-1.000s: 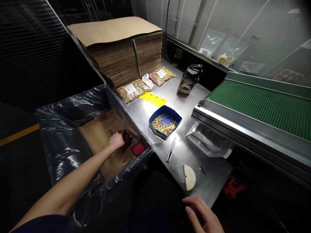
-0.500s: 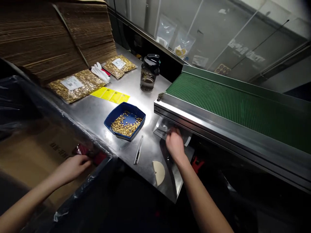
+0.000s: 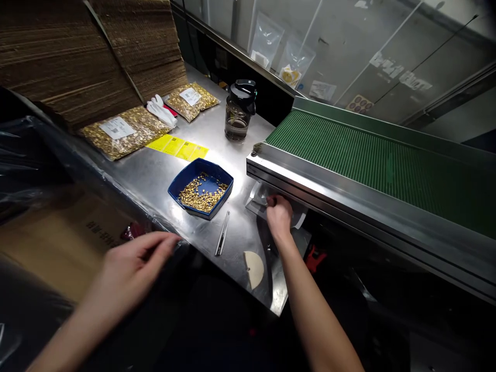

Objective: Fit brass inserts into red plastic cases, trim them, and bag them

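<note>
My left hand (image 3: 135, 261) is raised over the edge of the plastic-lined box (image 3: 73, 232), slightly blurred. Its thumb and forefinger come together in a pinch, and anything between them is too small to make out. Beneath the conveyor's near end, my right hand (image 3: 279, 213) reaches into a shiny shallow tray (image 3: 256, 199) with its fingers curled closed. What those fingers hold is hidden. Close by on the metal table lie a utility knife (image 3: 222, 235) and a cream half-disc (image 3: 253, 269). A blue tray (image 3: 200, 188) contains many small gold pieces.
A green belt conveyor (image 3: 341, 157) runs off to the right. Behind the blue tray are yellow labels (image 3: 178, 148), bags of gold pieces (image 3: 126, 132), a white glove (image 3: 160, 111) and a water bottle (image 3: 237, 113). Stacked cardboard (image 3: 96, 57) stands at the back left.
My left hand has risen out of the box and moved right and nearer, to the box edge. The right hand stays at the shiny tray. The view has shifted slightly.
</note>
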A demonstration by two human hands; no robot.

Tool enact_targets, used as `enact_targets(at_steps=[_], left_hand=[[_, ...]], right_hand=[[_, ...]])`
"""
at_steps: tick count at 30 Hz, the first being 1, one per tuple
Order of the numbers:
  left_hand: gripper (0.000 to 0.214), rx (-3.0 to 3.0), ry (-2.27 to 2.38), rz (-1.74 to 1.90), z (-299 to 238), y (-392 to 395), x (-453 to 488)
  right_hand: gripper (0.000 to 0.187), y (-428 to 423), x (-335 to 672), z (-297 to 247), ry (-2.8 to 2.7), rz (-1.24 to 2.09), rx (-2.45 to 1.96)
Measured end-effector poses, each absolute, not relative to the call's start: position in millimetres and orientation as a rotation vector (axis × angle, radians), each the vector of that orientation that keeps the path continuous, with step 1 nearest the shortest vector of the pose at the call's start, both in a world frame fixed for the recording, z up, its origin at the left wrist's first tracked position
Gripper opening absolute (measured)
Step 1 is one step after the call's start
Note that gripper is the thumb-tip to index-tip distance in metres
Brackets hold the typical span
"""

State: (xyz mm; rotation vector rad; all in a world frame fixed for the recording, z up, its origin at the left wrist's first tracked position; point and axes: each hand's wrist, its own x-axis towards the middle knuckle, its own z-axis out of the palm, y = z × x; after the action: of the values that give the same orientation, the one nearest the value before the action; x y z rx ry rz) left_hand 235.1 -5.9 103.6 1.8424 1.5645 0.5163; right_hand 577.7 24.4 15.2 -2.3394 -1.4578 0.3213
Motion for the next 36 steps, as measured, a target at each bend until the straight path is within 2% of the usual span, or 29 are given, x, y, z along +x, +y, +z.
enact_targets(at_steps=[3,7,10,12,16,18,21,23,28,32,36], left_hand=[[0.035,1.495,1.135,0.527,93,-26,316],[0.046,1.381,0.932,0.800,39,-12,404],[0.024,1.405,0.838,0.818,21,0,428],[0.013,1.435,0.817,0.824,27,0,426],[0.016,1.482,0.813,0.809,47,-15,413],[0.015,1.470,0.805,0.785,51,-25,412],[0.017,1.401,0.780,0.749,52,-38,414],[0.018,1.348,0.768,0.720,56,-41,407],[0.015,1.626,0.711,0.501,78,-45,359],[0.018,1.798,0.632,0.276,85,-71,340],[0.012,1.651,0.887,0.284,86,-104,321]], right_hand=[[0.027,0,563,22,-1.345,0.330,-2.176],[0.024,-31,557,34,-1.320,0.470,-1.952],[0.029,-52,567,47,-1.312,0.618,-1.843],[0.032,-66,574,58,-1.290,0.656,-1.816],[0.027,-94,573,75,-1.215,0.611,-1.841],[0.022,-105,566,77,-1.206,0.727,-1.813],[0.029,-118,561,73,-1.185,1.001,-1.765],[0.026,-127,563,71,-1.165,1.048,-1.833],[0.010,-150,561,78,-1.442,0.894,-2.228],[0.002,-149,533,81,-1.657,0.712,-2.199],[0.024,-151,508,76,-1.409,0.524,-2.178]])
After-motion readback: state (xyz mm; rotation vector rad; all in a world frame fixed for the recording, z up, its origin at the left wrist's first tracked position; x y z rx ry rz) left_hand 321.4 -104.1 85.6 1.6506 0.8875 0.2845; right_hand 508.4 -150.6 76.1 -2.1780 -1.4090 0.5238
